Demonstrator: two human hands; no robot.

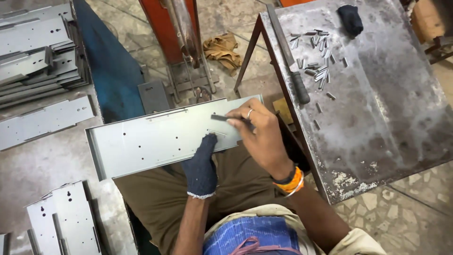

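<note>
The right hand (262, 137) hides most of the small metal piece (221, 117).

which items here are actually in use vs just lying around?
In use:
- sheet-metal panel on the lap
- small dark metal piece in right hand
- gloved left hand on panel

Lying about:
- small metal pieces on steel table
- dark cloth
- stacked panels

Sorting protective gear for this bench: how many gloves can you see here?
2. One dark blue knitted glove is on the left hand, pressing the grey sheet-metal panel. Another dark glove lies on the metal table. Others may be hidden.
</note>
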